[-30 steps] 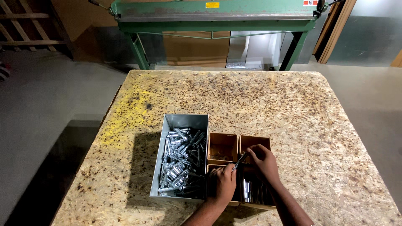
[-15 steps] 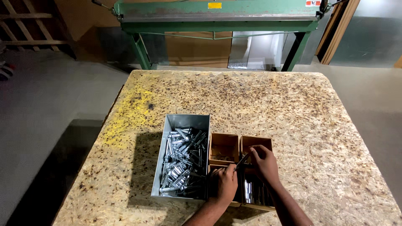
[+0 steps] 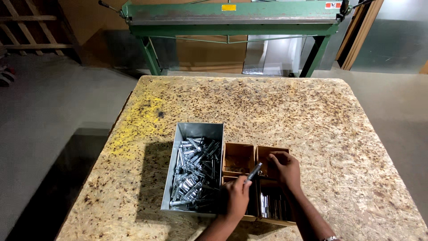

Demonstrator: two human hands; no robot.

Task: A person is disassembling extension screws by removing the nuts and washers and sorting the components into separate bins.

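Observation:
My left hand [image 3: 234, 198] holds a silver bolt [image 3: 254, 171] by its lower end, tilted up to the right above the small cardboard boxes. My right hand [image 3: 285, 169] rests over the far right cardboard box [image 3: 264, 152] with its fingers curled down at the box's rim. I cannot tell whether these fingers hold anything. Left of both hands stands a grey metal tray [image 3: 196, 130] holding several loose silver bolts [image 3: 194, 176]. The far left cardboard box [image 3: 238, 156] looks nearly empty. The near right box [image 3: 273, 209] holds several bolts laid side by side.
Everything sits near the front edge of a chipboard table [image 3: 276, 111] with a yellow stain at its left. Behind the table stands a green sheet-metal bending machine [image 3: 232, 18]. Grey concrete floor lies on both sides.
The bolt was between the fingertips of both hands. Now only my left hand has it, and my right fingers have dropped towards the far right box.

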